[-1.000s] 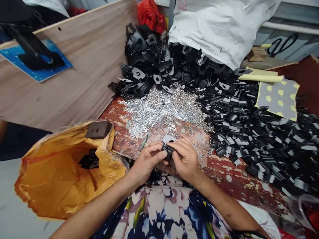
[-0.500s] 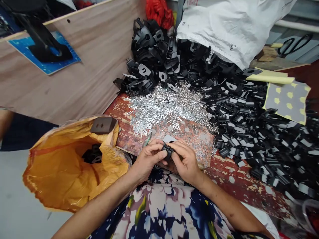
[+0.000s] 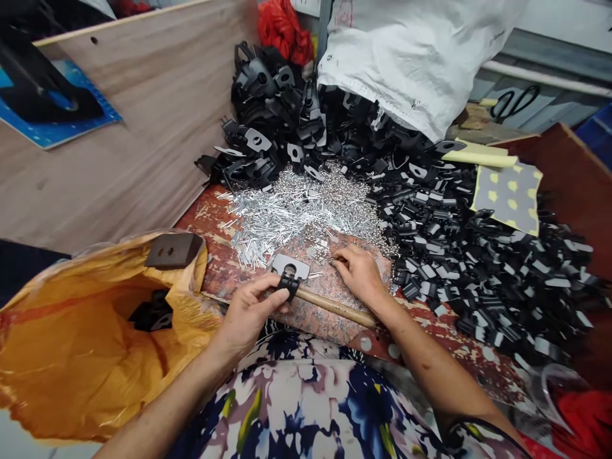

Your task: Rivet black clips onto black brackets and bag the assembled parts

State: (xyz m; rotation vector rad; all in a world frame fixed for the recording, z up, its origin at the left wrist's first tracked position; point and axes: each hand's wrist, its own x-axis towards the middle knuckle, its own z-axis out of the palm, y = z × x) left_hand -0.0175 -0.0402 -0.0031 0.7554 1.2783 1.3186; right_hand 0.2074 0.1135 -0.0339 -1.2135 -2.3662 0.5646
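My left hand (image 3: 258, 309) pinches a small black plastic clip part (image 3: 289, 285) between thumb and fingers. Just beyond it lies a grey-faced plate with a round hole (image 3: 300, 268); whether the two are joined I cannot tell. A round wooden handle (image 3: 337, 307) runs from beside the clip part toward my right forearm, its far end hidden. At the near edge of a heap of shiny metal pins (image 3: 306, 213), my right hand (image 3: 361, 274) has its fingertips drawn together. What is between them, if anything, is too small to make out. A few loose pins lie near the plate.
Black plastic parts (image 3: 444, 223) pile up on the right and larger ones (image 3: 272, 108) at the back. An open yellow sack (image 3: 62, 357) stands left, with a brown block (image 3: 173, 250) on its rim. A wooden board (image 3: 143, 115) walls the left side.
My hands have parted. The left has shifted left with the clip part; the right has let go of it and reached to the pins. The wooden handle and holed plate show more fully.
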